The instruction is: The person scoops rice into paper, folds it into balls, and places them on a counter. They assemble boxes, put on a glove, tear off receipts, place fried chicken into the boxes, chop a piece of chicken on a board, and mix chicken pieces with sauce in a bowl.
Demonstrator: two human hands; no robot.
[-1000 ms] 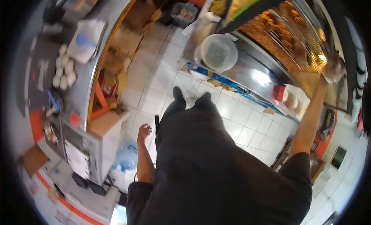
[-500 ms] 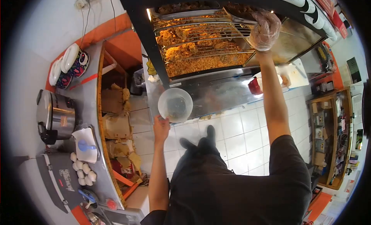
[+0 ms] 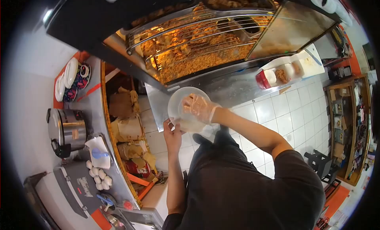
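Note:
My left hand (image 3: 173,135) grips the lower left rim of a round translucent bowl (image 3: 179,96). Wearing a clear plastic glove, my right hand (image 3: 198,108) is over the bowl's inside with its fingers bent together; anything between them is too small to make out. Just beyond the bowl is a lit warming cabinet with fried food on wire racks (image 3: 186,38) and a layer of golden crumbs (image 3: 206,64) below. On the steel counter to the right stands an open box (image 3: 266,79) holding white rice and a brown piece of food.
At the left, a side counter (image 3: 93,111) bears a rice cooker (image 3: 71,129), several white round items (image 3: 99,176) and patterned containers (image 3: 75,81). A white board (image 3: 310,64) lies at the counter's right end. A wooden shelf (image 3: 348,127) stands far right.
My gloved right hand has come down from the cabinet's upper tray into the bowl. The view has turned and moved closer to the cabinet; my left hand still holds the rim.

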